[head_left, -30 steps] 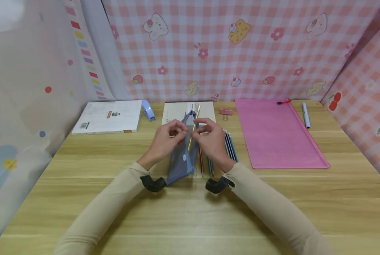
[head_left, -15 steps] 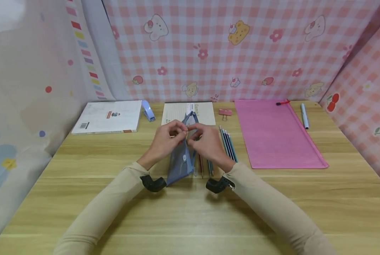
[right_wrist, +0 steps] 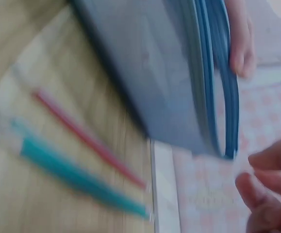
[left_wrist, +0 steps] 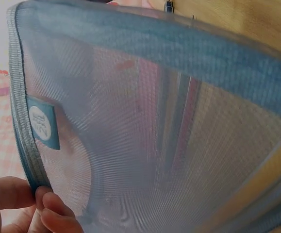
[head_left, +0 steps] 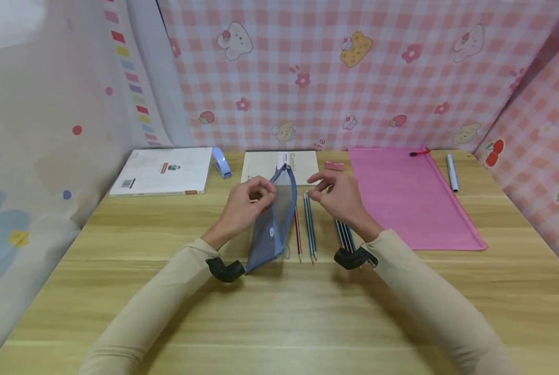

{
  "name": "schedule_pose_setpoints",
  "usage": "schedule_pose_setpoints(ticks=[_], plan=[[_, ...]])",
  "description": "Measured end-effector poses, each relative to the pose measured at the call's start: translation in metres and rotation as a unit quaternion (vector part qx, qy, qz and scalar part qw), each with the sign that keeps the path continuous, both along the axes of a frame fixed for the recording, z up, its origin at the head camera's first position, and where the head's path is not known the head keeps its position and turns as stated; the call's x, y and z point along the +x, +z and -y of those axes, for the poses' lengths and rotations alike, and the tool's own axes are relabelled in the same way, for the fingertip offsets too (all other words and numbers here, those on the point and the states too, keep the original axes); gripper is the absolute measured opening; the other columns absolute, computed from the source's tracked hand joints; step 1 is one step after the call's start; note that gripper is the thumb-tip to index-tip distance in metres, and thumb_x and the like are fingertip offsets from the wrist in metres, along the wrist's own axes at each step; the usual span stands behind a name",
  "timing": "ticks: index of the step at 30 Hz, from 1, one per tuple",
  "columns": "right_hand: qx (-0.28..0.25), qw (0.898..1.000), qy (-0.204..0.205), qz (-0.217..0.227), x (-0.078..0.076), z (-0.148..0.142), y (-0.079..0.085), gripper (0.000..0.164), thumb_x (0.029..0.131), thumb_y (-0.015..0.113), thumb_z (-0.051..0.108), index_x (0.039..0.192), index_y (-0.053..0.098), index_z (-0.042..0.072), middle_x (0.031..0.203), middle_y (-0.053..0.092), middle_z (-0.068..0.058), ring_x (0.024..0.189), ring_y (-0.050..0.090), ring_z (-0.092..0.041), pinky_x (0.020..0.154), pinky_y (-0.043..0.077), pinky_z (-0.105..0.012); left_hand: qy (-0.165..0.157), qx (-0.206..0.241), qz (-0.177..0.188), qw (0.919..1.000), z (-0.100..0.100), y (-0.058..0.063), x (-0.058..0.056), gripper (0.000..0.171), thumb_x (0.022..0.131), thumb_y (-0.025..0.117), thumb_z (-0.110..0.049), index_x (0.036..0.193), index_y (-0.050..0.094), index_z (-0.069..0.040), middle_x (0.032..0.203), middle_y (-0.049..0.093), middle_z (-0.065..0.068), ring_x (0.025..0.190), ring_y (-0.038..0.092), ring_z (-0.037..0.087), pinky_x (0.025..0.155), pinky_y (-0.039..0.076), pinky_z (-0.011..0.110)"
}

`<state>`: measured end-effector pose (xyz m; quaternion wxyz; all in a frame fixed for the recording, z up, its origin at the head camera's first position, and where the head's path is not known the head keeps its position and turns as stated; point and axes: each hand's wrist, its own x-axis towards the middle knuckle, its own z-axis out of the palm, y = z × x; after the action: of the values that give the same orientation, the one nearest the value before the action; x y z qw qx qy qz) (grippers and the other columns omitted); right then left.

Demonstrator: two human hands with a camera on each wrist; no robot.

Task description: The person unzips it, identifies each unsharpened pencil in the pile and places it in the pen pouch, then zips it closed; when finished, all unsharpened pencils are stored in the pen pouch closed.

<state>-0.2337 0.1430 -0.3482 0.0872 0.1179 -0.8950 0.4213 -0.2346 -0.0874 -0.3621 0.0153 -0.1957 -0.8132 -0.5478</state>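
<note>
Pinching the eleven-o'clock rim (left_wrist: 17,87), the left grip (head_left: 244,205) suits a likely light, floppy mesh pouch (head_left: 262,242). Right grip (head_left: 339,194) stands parted.

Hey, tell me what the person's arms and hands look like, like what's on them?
The left sleeve and right sleeve are plain beige, long, reaching the wrists. A black, bent device sits at each wrist, left and right. The left hand and right hand wear no gloves.

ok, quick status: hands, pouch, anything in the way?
Left hand pinching mesh pouch by its rim; right hand empty, apart from it. Pouch mouth open. Pencils beside it, nothing seen blocking the mouth.
</note>
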Motion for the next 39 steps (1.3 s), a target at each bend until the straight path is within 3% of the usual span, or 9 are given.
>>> schedule_pose_setpoints(ticks=[8,16,24,35,39], plan=[[0.091,0.993,0.045,0.053,-0.006,-0.044,-0.016,0.01,0.087,0.075,0.012,0.094,0.075,0.006,0.082,0.074,-0.012,0.071,0.062,-0.018,0.061,0.045,-0.028,-0.006,-0.004,0.001,1.0,0.001,0.001,0.002,0.008,0.097,0.061,-0.007,0.102,0.066,-0.004,0.081,0.067,0.014,0.065,0.059,0.016,0.058,0.049,0.022],[0.117,0.983,0.094,0.101,-0.003,-0.067,-0.032,0.013,0.084,0.074,0.003,0.097,0.073,0.001,0.081,0.071,-0.012,0.069,0.06,-0.016,0.059,0.046,-0.025,-0.007,-0.004,-0.002,1.0,0.0,-0.001,0.001,0.007,0.096,0.061,-0.005,0.101,0.066,-0.004,0.083,0.068,0.019,0.065,0.059,0.016,0.059,0.049,0.022],[0.141,0.977,0.103,0.121,-0.002,-0.068,-0.04,0.016,0.082,0.074,-0.001,0.098,0.073,0.003,0.08,0.072,-0.009,0.07,0.064,-0.014,0.064,0.052,-0.025,-0.008,-0.001,0.002,1.0,-0.002,0.0,0.002,0.007,0.095,0.062,-0.005,0.101,0.066,-0.003,0.08,0.067,0.014,0.064,0.058,0.014,0.059,0.05,0.022],[0.247,0.96,0.09,0.099,0.002,-0.052,-0.036,0.02,0.081,0.073,0.007,0.102,0.074,0.007,0.084,0.076,-0.007,0.076,0.07,-0.018,0.075,0.058,-0.038,-0.007,-0.005,0.001,1.0,-0.001,-0.001,0.002,0.008,0.096,0.061,-0.006,0.102,0.066,-0.004,0.08,0.067,0.012,0.065,0.059,0.016,0.06,0.05,0.022],[0.273,0.953,0.083,0.101,0.004,-0.046,-0.033,0.023,0.079,0.073,0.008,0.102,0.075,0.009,0.08,0.075,-0.005,0.072,0.066,-0.016,0.069,0.054,-0.035,-0.008,-0.007,0.001,0.9999,-0.001,-0.001,0.002,0.008,0.096,0.061,-0.006,0.102,0.066,-0.004,0.08,0.067,0.012,0.065,0.059,0.016,0.06,0.049,0.022]])
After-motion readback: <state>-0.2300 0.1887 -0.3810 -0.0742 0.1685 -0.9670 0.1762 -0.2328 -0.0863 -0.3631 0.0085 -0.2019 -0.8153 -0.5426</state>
